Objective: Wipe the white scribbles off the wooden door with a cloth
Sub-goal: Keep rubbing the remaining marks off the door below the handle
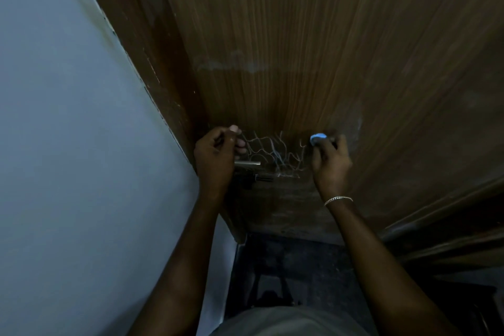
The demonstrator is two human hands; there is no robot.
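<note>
Pinching rounded blue cloth (318, 138), right hand (331, 163) meets grained door (327, 35); wiry white scribbles (272, 155).

bare forearms, silver chain bracelet (338, 200), right wrist

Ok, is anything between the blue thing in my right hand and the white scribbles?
Nothing visible: the right hand pinches the blue thing just right of the scribbles, only bare door between. The left hand and metal handle sit on their left side.

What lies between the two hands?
In the head view: white scribbles on the door, between left hand and right hand, which grips a blue cloth.
</note>
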